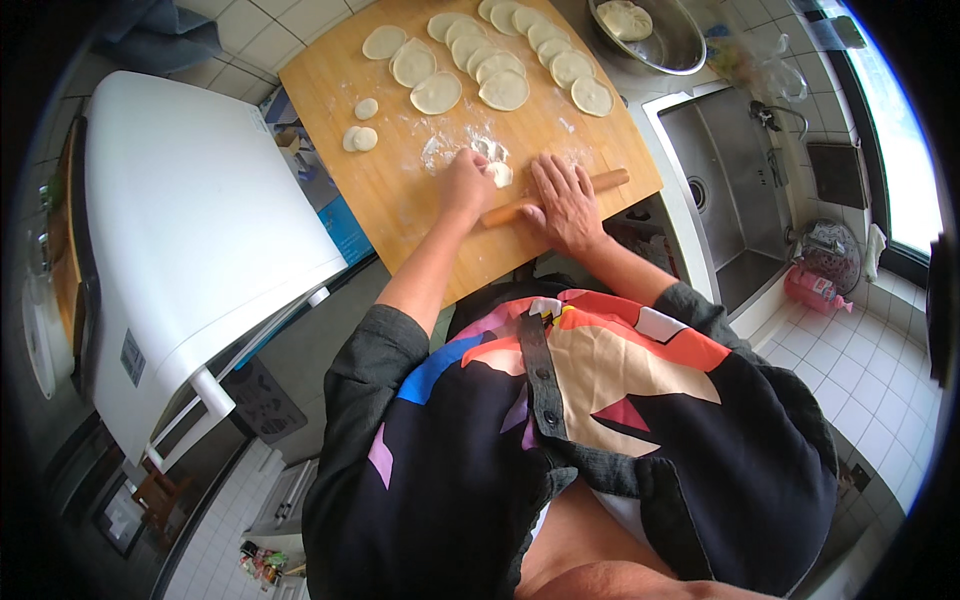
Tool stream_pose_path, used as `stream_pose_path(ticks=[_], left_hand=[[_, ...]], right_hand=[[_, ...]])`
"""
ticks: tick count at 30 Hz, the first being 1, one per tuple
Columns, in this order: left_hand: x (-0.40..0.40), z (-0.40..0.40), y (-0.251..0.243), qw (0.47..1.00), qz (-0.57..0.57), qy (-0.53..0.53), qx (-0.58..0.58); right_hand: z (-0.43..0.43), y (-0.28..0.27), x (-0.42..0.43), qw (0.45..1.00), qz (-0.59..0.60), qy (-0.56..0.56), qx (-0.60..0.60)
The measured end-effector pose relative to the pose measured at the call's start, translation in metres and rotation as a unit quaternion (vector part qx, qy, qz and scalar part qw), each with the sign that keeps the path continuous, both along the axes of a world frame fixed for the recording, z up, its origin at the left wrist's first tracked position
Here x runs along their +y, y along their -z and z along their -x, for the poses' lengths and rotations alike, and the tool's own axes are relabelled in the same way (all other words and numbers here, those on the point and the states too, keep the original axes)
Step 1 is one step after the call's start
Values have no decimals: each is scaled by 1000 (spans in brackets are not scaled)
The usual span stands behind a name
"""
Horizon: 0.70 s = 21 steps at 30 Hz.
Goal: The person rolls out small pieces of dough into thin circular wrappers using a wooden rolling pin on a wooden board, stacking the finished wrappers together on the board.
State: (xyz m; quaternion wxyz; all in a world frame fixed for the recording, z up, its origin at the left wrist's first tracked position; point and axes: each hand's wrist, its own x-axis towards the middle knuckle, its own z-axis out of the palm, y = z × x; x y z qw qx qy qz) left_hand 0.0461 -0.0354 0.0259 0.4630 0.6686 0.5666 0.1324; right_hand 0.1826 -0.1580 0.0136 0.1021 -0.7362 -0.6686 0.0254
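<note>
My left hand (466, 185) pinches the edge of a small round of dough (500, 175) on the wooden board (409, 240). Under the palm of my right hand (564, 196) lies a wooden rolling pin (611, 179), slanting up to the right. Its near end sits just below the dough, close to my left wrist. White flour (489, 148) is scattered just beyond the dough. Three small dough discs rest at the board's left, one (366, 109) apart and two overlapping (365, 139). Several thin rolled wrappers (503, 90) overlap in rows at the far side.
A metal bowl (679, 56) holding a lump of dough (625, 20) stands beyond the board's right corner. To the right is a steel sink (739, 176) with a faucet (772, 112). A white appliance (195, 210) stands at the left. A pink bottle (814, 290) lies past the sink.
</note>
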Motion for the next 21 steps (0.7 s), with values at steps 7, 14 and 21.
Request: stream_pose_path(ticks=[7,14,21], left_hand=[[15,-15,-2,990,-77,89,78],[-3,0,3,999,-27,19,-29],[15,-4,8,995,-78,48,35]], right_hand=[[-6,-9,63,999,-24,36,-24],[-3,7,10,999,-29,13,1],[0,-5,48,999,8,29,-14]])
